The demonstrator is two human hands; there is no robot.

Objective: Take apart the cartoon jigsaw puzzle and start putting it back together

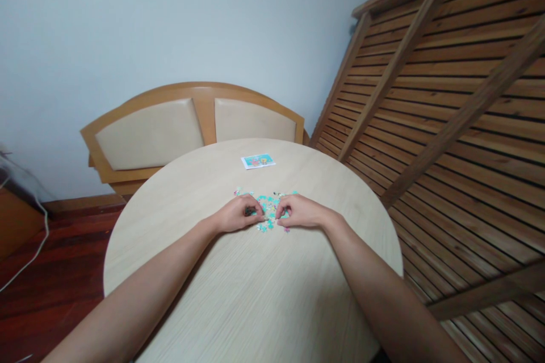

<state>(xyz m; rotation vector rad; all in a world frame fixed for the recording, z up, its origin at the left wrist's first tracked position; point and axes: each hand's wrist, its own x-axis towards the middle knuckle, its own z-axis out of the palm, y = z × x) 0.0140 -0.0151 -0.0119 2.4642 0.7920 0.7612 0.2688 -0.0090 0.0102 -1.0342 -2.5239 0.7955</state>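
Small jigsaw puzzle pieces (271, 224), mostly turquoise with some white, pink and yellow, lie loose on a round pale wooden table (238, 300). My left hand (238, 214) rests at the left side of this pile, its thumb and fingers curled together in a pinch. From the right, my right hand (301, 211) reaches in with thumb and forefinger drawn close at the pieces. Whatever lies between the fingertips of either hand is too small to make out. A narrow gap with pieces in it separates the two hands, which also hide part of the pile.
A small turquoise picture card (258, 161) with a white border lies farther back on the table. Behind the table stands a wooden headboard (204, 103) with cream panels. A slatted wooden frame (430, 102) leans at the right. A white cable (45, 227) hangs at the left.
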